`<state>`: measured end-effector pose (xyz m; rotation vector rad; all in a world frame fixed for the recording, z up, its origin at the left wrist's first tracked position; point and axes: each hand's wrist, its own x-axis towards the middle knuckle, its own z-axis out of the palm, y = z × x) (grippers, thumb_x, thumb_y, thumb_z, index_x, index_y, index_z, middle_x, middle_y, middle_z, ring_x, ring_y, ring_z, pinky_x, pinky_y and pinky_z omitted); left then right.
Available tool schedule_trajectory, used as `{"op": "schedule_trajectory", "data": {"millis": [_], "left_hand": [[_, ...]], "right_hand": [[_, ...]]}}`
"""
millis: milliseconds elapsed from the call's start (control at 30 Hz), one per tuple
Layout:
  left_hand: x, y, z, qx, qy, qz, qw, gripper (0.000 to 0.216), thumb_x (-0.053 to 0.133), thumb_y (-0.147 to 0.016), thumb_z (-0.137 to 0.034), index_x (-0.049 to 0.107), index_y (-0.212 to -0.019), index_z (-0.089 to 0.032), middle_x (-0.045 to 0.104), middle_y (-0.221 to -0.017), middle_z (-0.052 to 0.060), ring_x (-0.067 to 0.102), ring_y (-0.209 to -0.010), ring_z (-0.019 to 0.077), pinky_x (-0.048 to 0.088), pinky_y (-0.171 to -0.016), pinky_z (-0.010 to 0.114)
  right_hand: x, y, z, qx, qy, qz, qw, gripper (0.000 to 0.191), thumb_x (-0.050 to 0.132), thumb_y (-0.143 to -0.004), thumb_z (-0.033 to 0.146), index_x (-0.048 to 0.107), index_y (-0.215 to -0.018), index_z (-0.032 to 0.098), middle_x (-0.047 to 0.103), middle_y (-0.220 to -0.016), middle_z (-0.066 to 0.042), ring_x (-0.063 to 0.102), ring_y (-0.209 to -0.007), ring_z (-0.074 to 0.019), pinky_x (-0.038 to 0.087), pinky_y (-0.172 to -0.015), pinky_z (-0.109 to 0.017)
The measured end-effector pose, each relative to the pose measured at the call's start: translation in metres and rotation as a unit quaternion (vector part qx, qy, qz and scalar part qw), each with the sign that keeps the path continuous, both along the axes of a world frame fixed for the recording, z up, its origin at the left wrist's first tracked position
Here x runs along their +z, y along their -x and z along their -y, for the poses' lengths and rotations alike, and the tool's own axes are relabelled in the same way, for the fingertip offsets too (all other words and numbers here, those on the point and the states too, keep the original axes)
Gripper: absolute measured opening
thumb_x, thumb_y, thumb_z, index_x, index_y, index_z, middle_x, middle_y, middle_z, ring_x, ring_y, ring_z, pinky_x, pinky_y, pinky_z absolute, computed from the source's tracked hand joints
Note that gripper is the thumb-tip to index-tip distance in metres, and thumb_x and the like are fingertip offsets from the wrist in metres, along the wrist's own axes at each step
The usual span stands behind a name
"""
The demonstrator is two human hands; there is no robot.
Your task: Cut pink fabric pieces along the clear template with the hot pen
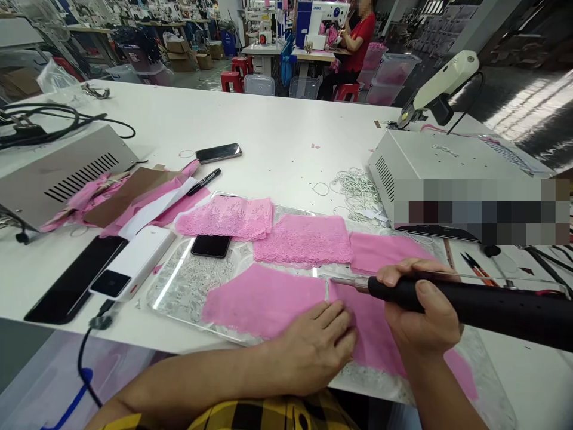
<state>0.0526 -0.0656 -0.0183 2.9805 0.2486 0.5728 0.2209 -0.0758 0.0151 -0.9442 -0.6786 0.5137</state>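
Two plain pink cloth pieces, left piece and right piece, lie flat on a patterned board, a narrow gap between them. Metal tip of the black-handled tool is at the top of that gap, touching or just above the cloth, can't tell which. Right hand grips the handle, thumb and fingers wrapped around it. Left hand rests on the cloth just below the tip, fingers bent and bunched; can't tell if they pinch any fabric or only press.

Step in hand, as judged: working the tool along the line between the pieces while the other hand steadies them. Next move likely calls for a light, even tool stroke, cloth flat, left fingers clear of the tip. Slippage of the thin cloth looks like the main risk.

Behind the pair: two lace-edged stacks, left stack and right stack, plus another plain pink piece. Farther out on the white worktop: phone, marker, string tangle. Beyond, a co-worker sits at a sewing machine.
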Motion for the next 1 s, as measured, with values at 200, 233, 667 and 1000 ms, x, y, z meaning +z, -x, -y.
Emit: {"op": "schedule_trajectory", "data": {"millis": [200, 233, 667, 1000], "left_hand": [[0.001, 0.0, 0.0, 0.001, 0.002, 0.0, 1.0, 0.021, 0.052, -0.094, -0.02, 0.061, -0.107, -0.007, 0.062, -0.115, 0.017, 0.056, -0.116, 0.0271, 0.048, -0.095, 0.036], [0.0, -0.001, 0.0, 0.001, 0.003, 0.001, 1.0, 0.021, 0.052, -0.094, -0.02, 0.061, -0.108, -0.006, 0.062, -0.114, 0.016, 0.056, -0.116, 0.0274, 0.048, -0.095, 0.036], [-0.001, 0.003, 0.001, -0.066, -0.007, 0.032, 0.997, 0.03, 0.049, -0.099, -0.034, 0.064, -0.098, -0.008, 0.066, -0.109, 0.017, 0.061, -0.106, 0.0234, 0.05, -0.093, 0.034], [-0.001, 0.005, 0.003, -0.103, -0.002, 0.024, 0.994, 0.029, 0.048, -0.099, -0.033, 0.063, -0.089, -0.011, 0.065, -0.098, 0.015, 0.062, -0.098, 0.0208, 0.052, -0.085, 0.03]], "right_hand": [[-0.003, 0.0, 0.0, 0.003, -0.017, 0.023, 1.0, 0.01, 0.061, -0.067, 0.02, 0.06, -0.077, 0.02, 0.058, -0.074, 0.003, 0.055, -0.053, -0.012, 0.05, -0.055, -0.033], [-0.003, 0.0, 0.0, 0.0, -0.02, 0.032, 0.999, 0.01, 0.061, -0.067, 0.02, 0.059, -0.076, 0.02, 0.059, -0.074, 0.003, 0.056, -0.053, -0.012, 0.051, -0.055, -0.033], [0.002, -0.005, 0.011, 0.026, -0.018, -0.017, 0.999, 0.011, 0.059, -0.063, 0.022, 0.06, -0.073, 0.018, 0.057, -0.069, 0.002, 0.051, -0.048, -0.0105, 0.046, -0.047, -0.03], [-0.001, -0.003, 0.015, 0.055, -0.011, 0.014, 0.998, 0.01, 0.06, -0.067, 0.022, 0.061, -0.077, 0.019, 0.057, -0.07, 0.001, 0.052, -0.05, -0.0112, 0.047, -0.049, -0.031]]}}
